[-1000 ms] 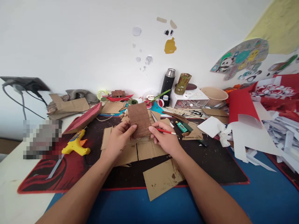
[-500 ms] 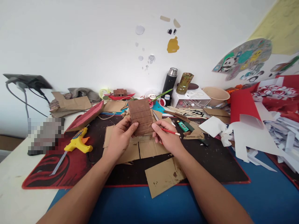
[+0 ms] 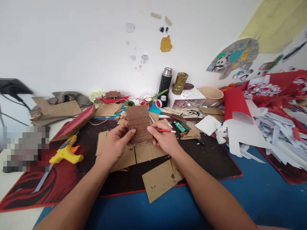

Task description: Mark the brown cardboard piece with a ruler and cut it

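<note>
Both hands held a brown cardboard piece (image 3: 139, 124) upright over the dark mat (image 3: 211, 163), near the middle; the left hand (image 3: 114, 147) pinched its lower left edge; the right hand (image 3: 163, 140) pinched its lower right edge and gripped a red pencil (image 3: 166, 131) too; far right, a clear box (image 3: 185, 101) held small sticks; the beige bowl (image 3: 210, 95) beside it hid its contents.

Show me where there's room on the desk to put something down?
Bare spots: the blue top near the loose card, and the dark mat right of the right hand. Crowded: the back row by the flask and the paper heap.
</note>
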A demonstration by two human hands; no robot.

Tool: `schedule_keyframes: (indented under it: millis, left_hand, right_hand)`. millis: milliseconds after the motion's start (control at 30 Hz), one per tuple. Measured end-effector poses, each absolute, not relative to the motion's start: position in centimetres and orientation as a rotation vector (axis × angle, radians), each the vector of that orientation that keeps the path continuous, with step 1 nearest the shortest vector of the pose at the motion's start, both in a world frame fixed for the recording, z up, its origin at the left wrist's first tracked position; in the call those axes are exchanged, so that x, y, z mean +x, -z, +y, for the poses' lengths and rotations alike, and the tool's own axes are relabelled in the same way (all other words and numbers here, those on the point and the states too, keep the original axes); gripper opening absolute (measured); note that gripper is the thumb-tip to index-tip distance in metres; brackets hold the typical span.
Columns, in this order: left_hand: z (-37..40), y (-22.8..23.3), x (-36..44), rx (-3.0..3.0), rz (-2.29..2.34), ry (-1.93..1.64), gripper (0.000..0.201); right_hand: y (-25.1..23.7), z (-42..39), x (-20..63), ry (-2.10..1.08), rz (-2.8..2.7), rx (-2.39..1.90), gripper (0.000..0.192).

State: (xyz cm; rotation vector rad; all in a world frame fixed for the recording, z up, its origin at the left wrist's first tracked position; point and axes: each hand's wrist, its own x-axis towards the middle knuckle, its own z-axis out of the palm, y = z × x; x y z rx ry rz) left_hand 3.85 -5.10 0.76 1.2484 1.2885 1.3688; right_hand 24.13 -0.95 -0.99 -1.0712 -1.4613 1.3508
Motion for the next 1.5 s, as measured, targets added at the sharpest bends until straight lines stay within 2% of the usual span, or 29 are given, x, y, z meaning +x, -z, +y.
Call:
schedule_keyframes:
  millis: [167,333,900,1133,1367,1500]
  left_hand:
    - [-5.0,-0.8,3.9,1.266,1.391,-1.358,0.043]
    - [-4.7,-0.3,3.2,1.25,1.318,-1.333,0.049]
    - [-4.2,-0.3,2.4,1.193,1.291,-1.432,0.025]
    - [-4.7,-1.5,3.0,1.289,1.397,-1.382,0.027]
    - [-4.5,-2.0,1.6,1.278,1.442,-1.442,0.022]
    - [-4.5,-2.7,0.9,1.214,1.511,-1.513,0.02]
  right_hand:
    - [1.3,-0.8,23.9,-1.325,-1.45,-1.085,0.04]
    - [0.8,-0.8,23.9,-1.386,-1.394,-1.066,0.046]
    - [0.8,-0.4,23.7,-1.563,-1.316,-0.987,0.048]
    - [1.1,-0.7,23.6,-1.499,-1.348,-1.066,0.039]
    - [0.2,-0.3,24.4,-1.439,-1.287,-1.005,0.047]
    - [0.7,-0.2,24.6,-1.302,-1.35,-1.012,0.041]
